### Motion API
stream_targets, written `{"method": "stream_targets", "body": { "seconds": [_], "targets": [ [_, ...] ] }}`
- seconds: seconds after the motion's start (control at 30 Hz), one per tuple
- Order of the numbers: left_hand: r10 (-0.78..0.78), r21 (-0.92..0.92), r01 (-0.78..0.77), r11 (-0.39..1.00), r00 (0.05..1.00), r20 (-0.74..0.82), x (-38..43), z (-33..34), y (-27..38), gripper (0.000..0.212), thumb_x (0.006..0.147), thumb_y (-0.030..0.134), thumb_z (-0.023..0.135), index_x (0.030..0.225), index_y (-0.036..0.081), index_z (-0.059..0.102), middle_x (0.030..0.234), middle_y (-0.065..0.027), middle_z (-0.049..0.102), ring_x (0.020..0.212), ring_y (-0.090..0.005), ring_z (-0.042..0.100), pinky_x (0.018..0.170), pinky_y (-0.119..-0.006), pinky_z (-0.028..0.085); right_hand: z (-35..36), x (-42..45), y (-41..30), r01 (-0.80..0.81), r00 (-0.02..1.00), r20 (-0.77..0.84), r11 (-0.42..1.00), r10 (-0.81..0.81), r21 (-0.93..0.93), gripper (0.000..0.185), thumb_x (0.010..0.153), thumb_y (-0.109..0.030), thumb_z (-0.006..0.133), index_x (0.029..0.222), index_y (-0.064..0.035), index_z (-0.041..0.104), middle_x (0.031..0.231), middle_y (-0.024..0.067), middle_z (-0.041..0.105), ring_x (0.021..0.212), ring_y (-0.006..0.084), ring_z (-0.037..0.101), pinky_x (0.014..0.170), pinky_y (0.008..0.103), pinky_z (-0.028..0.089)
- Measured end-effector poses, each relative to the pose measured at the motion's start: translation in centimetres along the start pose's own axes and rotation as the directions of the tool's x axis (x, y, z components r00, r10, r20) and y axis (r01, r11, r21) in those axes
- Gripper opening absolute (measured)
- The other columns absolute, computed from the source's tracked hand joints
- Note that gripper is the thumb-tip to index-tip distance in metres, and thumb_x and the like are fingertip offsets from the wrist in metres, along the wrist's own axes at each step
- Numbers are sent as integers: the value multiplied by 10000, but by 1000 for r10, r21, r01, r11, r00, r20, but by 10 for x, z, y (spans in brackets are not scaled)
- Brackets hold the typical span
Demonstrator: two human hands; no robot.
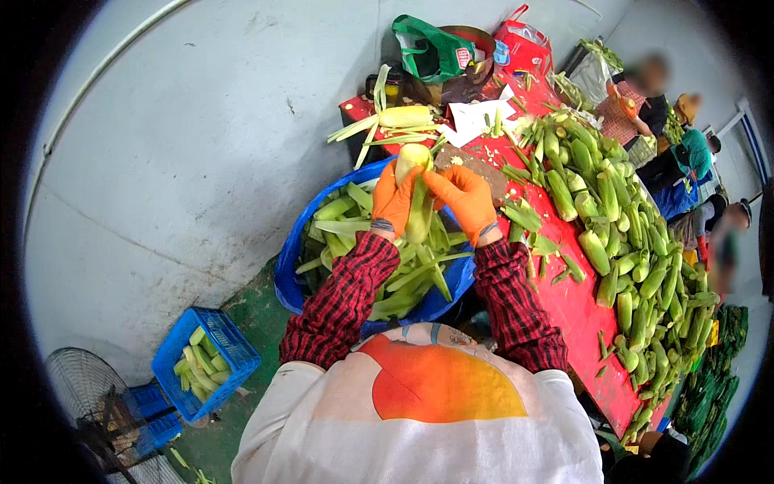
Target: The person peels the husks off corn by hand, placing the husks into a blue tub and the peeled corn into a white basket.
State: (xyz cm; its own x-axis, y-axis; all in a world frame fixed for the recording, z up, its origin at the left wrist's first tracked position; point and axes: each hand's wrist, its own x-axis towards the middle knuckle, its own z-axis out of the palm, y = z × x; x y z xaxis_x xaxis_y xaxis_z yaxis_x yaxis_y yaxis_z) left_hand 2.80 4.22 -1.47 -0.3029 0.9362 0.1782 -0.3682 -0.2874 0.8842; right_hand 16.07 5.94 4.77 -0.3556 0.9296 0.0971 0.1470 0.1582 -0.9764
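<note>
My left hand (394,196), in an orange glove, is closed around a partly husked ear of corn (413,156), whose pale yellow end points up. At its right side, the gloved fingers of my right hand (455,192) pinch a green husk leaf (421,209) that hangs down from the ear. Both hands are above a blue tub (289,266) full of loose green husks (344,227). Beyond them, a husked ear of corn (405,116) with peeled leaves around it lies at the edge of the red table (562,296).
A large heap of unhusked corn (635,242) covers the table's right side. A brown board (478,172) lies near my right hand. Bags (435,51) stand at the far end. A blue crate of corn (236,357) and a fan (84,387) are at lower left. Several people are at the right.
</note>
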Motion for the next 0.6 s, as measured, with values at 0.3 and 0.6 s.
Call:
{"method": "stream_targets", "body": {
  "seconds": [0.3, 0.6],
  "targets": [
    [-158, -183, 197, 963, 966, 206, -16, -2, 29, 490, 878, 425, 604, 1178, 48, 514, 912, -54, 621, 790, -135, 587, 696, -273, 481, 4, -9, 10, 122, 989, 52, 954, -141, 275, 213, 903, -164, 552, 842, 34, 597, 693, 66, 582, 562, 147, 566, 550, 272, 438],
    [-121, -182, 64, 981, 938, -323, 18, -17, -13, 503, 894, 508, 521, 1111, 57, 575, 964, -44, 623, 851, -158, 603, 728, -290, 496, -33, -8, 34, 189, 875, -468, 977, -123, 96, 258, 881, -202, 593, 1051, -8, 585, 905, 107, 641, 752, 174, 617, 684, 293, 503]
  ]
}}
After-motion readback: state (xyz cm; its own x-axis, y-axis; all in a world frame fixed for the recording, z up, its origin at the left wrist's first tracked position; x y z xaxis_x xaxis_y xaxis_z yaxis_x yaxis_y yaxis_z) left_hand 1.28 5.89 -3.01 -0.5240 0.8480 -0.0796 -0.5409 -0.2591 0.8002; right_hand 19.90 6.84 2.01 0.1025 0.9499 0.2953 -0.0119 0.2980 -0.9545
